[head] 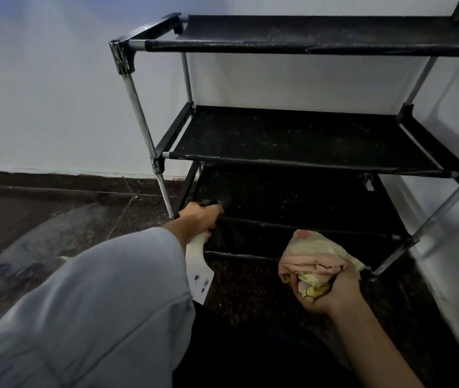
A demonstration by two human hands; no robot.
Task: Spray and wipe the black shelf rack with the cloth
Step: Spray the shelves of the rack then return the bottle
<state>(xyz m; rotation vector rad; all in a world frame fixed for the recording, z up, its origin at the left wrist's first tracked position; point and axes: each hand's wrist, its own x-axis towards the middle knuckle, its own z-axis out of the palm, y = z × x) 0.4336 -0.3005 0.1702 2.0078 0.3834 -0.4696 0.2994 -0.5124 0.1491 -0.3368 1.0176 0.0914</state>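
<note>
Where the lower tiers of the black shelf rack (292, 135) are to be treated, the governing relation is that of the spray nozzle to the tier surface directly ahead of it. The white spray bottle (196, 254) is gripped at its neck by the left hand (199, 219), the fingers curled round the black trigger head (208, 203); whether the trigger is pressed cannot be told. The nozzle is directed forward and slightly rightward, toward the left end of the third fabric tier (292, 197), which lies just beyond the knuckles. A faint haze is visible just ahead of the nozzle and is judged to be spray. The crumpled cloth (316, 260), pale yellow and pink, is held bunched in the right hand (332, 289), the fingers closed firmly round it. This hand is positioned in front of the rack's lower front rail (239, 256), apart from it, toward the right end. The long axis of each tier runs left to right across the view, so a wiping stroke is expected to follow that line. The right hand is the nearer to the right half of the lower tiers; the left hand covers the left end. White specks are seen across the upper tier (334, 29) and the middle tier, so those surfaces are judged not yet clean. The rack stands on a dark speckled floor (55, 208) against a white wall (55, 93).
</note>
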